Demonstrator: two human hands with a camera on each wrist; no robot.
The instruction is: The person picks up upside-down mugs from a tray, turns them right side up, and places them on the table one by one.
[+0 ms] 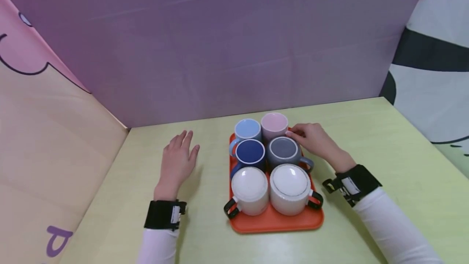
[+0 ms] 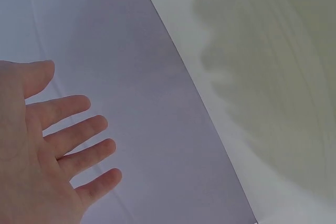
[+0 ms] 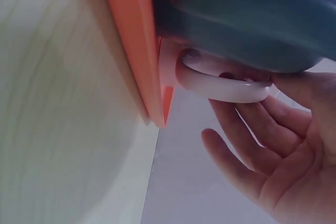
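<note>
Right hand [image 1: 315, 139]: fingers curl round the pink mug's [image 1: 275, 124] handle [image 3: 223, 82].
Pink mug: back right corner of the orange tray [image 1: 275, 221].
Left hand [image 1: 177, 162]: flat, fingers spread, holding nothing, on the table [image 1: 366, 133].
</note>
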